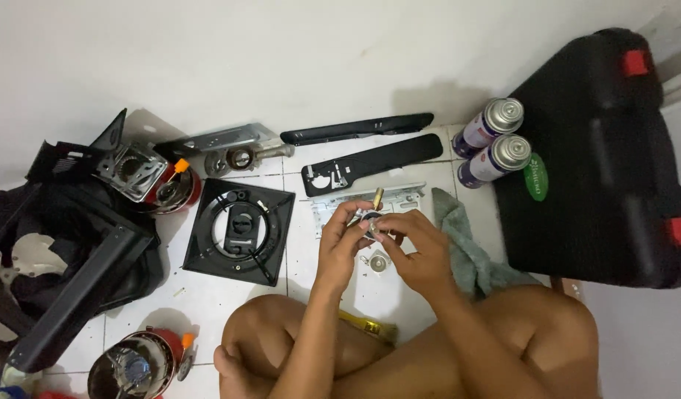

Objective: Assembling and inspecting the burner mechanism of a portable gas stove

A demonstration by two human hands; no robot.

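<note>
I sit cross-legged on a white tiled floor. My left hand point(340, 240) and my right hand point(414, 247) meet over the floor, both gripping a small round metal part with a brass tube point(377, 198) sticking up from it. Fingertips of both hands pinch the part from either side. Just below the hands a small round metal piece point(378, 263) lies on the tile. A white metal bracket plate point(399, 196) lies behind the hands.
A black square stove plate point(241, 230) lies left of the hands. Two black panels point(370, 155) and two gas canisters point(495, 140) lie farther back. A black case point(606, 162) stands at right, a grey cloth point(459, 244) beside it. Stove parts crowd the left; a yellow object point(370, 325) rests by my legs.
</note>
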